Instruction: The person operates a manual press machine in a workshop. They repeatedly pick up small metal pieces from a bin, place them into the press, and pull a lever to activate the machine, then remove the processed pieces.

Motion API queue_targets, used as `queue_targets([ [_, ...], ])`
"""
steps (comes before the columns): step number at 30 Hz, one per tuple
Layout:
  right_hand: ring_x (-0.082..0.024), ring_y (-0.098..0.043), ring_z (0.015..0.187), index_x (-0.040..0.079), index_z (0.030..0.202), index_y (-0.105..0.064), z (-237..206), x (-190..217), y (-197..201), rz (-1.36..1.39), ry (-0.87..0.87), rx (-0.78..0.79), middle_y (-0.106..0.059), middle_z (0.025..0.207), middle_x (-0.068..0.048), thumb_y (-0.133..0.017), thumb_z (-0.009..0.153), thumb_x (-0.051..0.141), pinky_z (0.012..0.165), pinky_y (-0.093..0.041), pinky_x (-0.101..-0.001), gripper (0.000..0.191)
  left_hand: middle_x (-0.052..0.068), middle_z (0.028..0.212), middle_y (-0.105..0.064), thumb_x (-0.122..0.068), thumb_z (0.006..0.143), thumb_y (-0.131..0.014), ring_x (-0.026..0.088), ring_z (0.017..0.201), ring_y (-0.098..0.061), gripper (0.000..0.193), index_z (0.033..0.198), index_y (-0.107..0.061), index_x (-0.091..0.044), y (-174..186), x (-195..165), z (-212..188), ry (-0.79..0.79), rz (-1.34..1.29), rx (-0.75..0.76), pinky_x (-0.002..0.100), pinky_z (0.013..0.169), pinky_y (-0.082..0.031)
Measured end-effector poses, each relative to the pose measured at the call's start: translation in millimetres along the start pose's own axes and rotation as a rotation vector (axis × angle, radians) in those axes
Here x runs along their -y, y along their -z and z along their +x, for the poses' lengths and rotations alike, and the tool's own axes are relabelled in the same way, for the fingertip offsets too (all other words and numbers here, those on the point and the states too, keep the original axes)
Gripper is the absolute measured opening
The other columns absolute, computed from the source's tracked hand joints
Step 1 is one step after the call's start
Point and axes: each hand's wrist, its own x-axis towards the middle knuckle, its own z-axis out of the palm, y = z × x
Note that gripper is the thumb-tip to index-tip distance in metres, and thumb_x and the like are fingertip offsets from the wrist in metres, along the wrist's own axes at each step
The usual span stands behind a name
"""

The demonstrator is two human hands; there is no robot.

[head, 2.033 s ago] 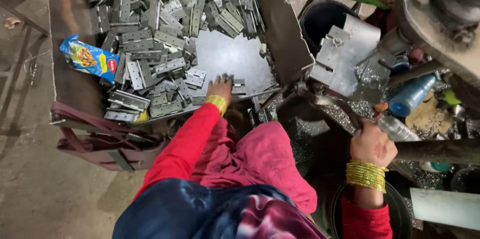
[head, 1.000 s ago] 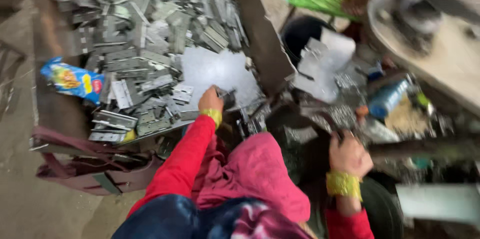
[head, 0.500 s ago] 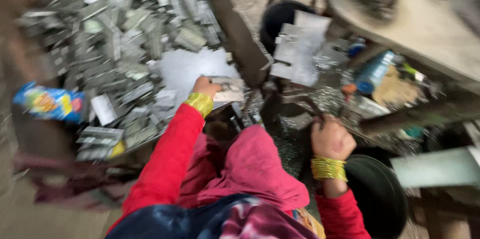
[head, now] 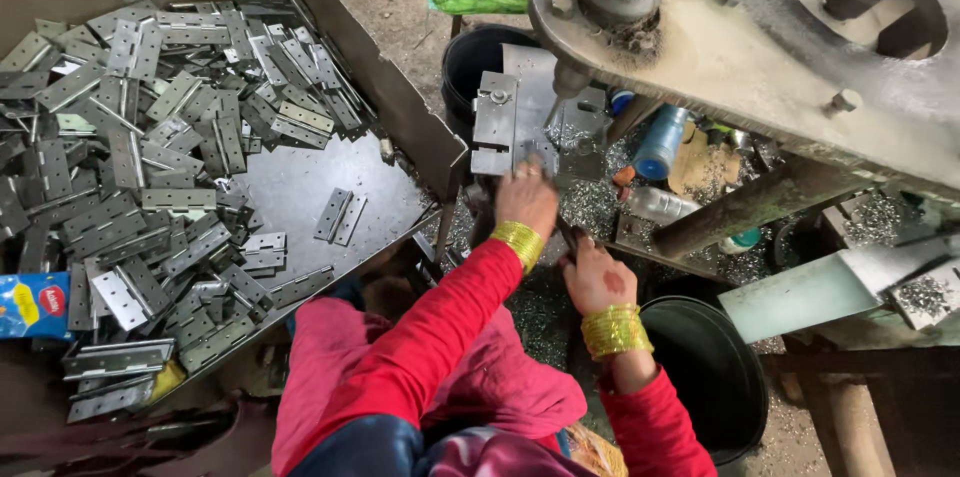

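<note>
From the head view, the left hand (head: 527,199) reaches forward to the steel die plate (head: 520,117) under the press ram (head: 570,82), its fingers curled over a small metal piece at the plate's near edge; the piece is mostly hidden, so I judge it a hinge being seated where the ram can strike it, and the grip reads as closed on it, though I cannot tell for sure. The right hand (head: 597,277) rests just behind and below, its fingers bent around a dark tool or lever (head: 570,237) near the plate, a narrow grip; what exactly it holds is unclear.

To the left, a big metal tray (head: 300,187) holds a heap of flat steel hinges (head: 150,137), kept within arm's reach as stock. Two hinges (head: 338,215) lie apart on the bare tray floor.

The surface under the press is strewn with metal chips (head: 590,202). A black bucket (head: 710,362) stands on the gritty floor, likely set there to catch pieces.
</note>
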Motion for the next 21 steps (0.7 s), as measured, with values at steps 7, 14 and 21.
queue_targets([
  [7, -0.041, -0.071, 0.100, 0.008, 0.123, -0.060, 19, -31, -56, 0.026, -0.001, 0.201, -0.073, 0.104, -0.022, -0.064, 0.092, 0.047, 0.085, -0.056, -0.0524, 0.050, 0.006, 0.110, -0.074, -0.027, 0.094, -0.055, 0.022, 0.125, -0.050, 0.031, 0.090, -0.080, -0.010, 10, 16, 42, 0.079, 0.115, 0.160, 0.043, 0.104, -0.032],
  [14, -0.044, -0.070, 0.098, 0.007, 0.121, -0.062, -15, -53, -121, 0.358, -0.233, 0.131, -0.073, 0.102, -0.024, -0.063, 0.092, 0.046, 0.082, -0.055, -0.0521, 0.049, 0.005, 0.099, -0.076, -0.023, 0.095, -0.057, 0.022, 0.123, -0.052, 0.028, 0.089, -0.081, -0.010, -1, 19, 30, 0.066, 0.108, 0.046, 0.045, 0.107, -0.033],
  [21, -0.046, -0.070, 0.099, 0.003, 0.117, -0.063, -1, -64, -136, 0.385, -0.339, 0.182, -0.072, 0.103, -0.027, -0.071, 0.088, 0.044, 0.081, -0.056, -0.0518, 0.051, 0.005, 0.100, -0.077, -0.024, 0.091, -0.058, 0.031, 0.131, -0.049, 0.028, 0.087, -0.082, -0.011, -8, 14, 29, 0.011, 0.219, 0.118, 0.050, 0.110, -0.031],
])
